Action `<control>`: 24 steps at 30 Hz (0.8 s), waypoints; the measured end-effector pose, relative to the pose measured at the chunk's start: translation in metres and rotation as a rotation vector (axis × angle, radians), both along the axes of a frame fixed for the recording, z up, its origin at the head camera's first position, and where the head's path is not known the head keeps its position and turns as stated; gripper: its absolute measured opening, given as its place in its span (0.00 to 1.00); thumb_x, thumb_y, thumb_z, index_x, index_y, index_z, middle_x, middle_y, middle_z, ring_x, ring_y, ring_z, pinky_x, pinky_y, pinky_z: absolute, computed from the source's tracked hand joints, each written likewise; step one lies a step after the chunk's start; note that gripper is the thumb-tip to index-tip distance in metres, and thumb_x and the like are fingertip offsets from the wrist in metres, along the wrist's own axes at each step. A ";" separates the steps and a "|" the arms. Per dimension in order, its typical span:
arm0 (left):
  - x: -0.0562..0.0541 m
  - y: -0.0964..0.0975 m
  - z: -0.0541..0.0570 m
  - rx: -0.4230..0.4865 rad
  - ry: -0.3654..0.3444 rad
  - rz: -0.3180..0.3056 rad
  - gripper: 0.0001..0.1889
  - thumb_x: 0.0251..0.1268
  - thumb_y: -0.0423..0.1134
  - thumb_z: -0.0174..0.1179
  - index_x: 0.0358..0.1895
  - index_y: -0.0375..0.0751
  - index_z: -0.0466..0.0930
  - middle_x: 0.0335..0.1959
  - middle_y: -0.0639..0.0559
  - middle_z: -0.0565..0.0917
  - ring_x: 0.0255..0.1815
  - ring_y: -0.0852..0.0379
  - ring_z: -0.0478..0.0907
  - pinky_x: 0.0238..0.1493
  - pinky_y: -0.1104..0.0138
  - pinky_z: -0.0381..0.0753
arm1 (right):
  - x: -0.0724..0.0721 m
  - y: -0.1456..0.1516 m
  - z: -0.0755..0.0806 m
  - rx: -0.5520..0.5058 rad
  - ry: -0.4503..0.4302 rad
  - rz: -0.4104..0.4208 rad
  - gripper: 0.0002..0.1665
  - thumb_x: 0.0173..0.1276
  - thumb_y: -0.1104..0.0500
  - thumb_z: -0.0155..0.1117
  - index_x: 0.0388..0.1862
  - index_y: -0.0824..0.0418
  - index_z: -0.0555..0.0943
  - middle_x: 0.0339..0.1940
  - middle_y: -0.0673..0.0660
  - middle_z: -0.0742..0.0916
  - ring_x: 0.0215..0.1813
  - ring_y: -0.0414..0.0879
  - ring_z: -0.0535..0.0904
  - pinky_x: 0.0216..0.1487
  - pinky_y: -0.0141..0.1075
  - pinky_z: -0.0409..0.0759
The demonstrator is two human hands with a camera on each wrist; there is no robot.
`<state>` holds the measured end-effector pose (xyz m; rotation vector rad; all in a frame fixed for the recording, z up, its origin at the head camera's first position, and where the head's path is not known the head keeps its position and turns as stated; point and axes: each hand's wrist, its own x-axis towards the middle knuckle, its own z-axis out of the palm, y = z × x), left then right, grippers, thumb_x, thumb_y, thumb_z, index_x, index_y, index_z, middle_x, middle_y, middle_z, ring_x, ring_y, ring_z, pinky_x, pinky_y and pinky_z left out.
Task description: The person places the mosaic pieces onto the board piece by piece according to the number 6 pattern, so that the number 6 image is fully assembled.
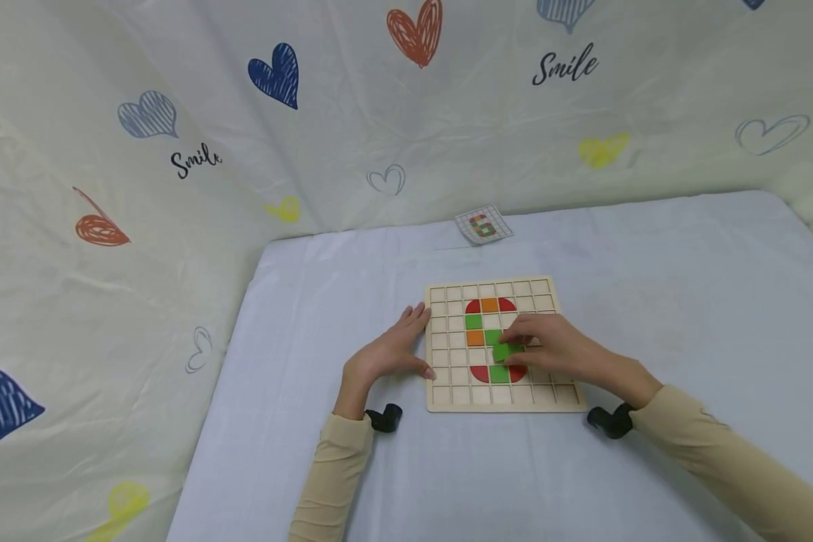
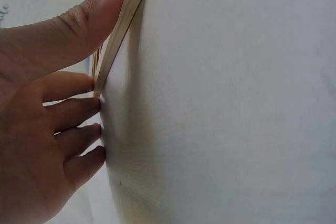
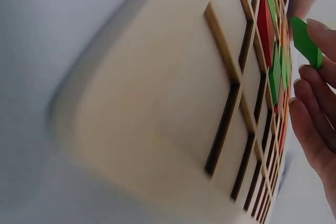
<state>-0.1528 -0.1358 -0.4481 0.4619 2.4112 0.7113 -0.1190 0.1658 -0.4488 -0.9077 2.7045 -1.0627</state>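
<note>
A square wooden grid board (image 1: 501, 408) lies on the table, with red, orange and green pieces set in some of its cells. Over its middle, my right hand (image 1: 561, 348) pinches a green square tile (image 3: 307, 42) between thumb and fingertips. That tile is tilted and held above the board in the right wrist view. My left hand (image 1: 389, 349) rests against the board's left edge, thumb and fingertips touching the rim, fingers extended. Red quarter-round pieces (image 1: 479, 374) and an orange square (image 1: 476, 338) sit near the right hand, which partly covers the cells beneath it.
A small pattern card (image 1: 484, 225) with a coloured grid lies at the table's back edge. White cloth (image 1: 684, 301) covers the table. Behind stands a curtain (image 1: 339, 113) printed with hearts. Black wrist devices (image 1: 610, 421) hang under both forearms.
</note>
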 end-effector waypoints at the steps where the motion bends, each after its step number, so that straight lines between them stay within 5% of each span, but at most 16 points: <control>1: 0.000 0.000 0.000 0.000 0.001 0.000 0.62 0.54 0.42 0.79 0.85 0.46 0.43 0.87 0.55 0.40 0.87 0.55 0.31 0.85 0.56 0.44 | -0.001 -0.003 0.000 0.011 -0.009 0.002 0.15 0.59 0.61 0.80 0.45 0.61 0.90 0.39 0.48 0.89 0.41 0.45 0.81 0.43 0.37 0.82; 14: 0.000 0.003 0.000 0.001 -0.001 -0.002 0.61 0.55 0.42 0.79 0.85 0.46 0.43 0.87 0.55 0.40 0.87 0.55 0.31 0.85 0.56 0.44 | -0.006 -0.023 -0.001 0.064 -0.110 0.057 0.12 0.64 0.59 0.77 0.47 0.59 0.89 0.39 0.48 0.88 0.42 0.44 0.81 0.45 0.39 0.82; 24: 0.002 0.005 0.002 0.007 0.000 -0.010 0.61 0.55 0.42 0.79 0.85 0.45 0.43 0.87 0.54 0.40 0.87 0.54 0.31 0.85 0.56 0.44 | -0.005 -0.032 -0.003 0.092 -0.060 0.045 0.13 0.63 0.61 0.77 0.45 0.62 0.89 0.40 0.51 0.87 0.42 0.44 0.80 0.47 0.38 0.82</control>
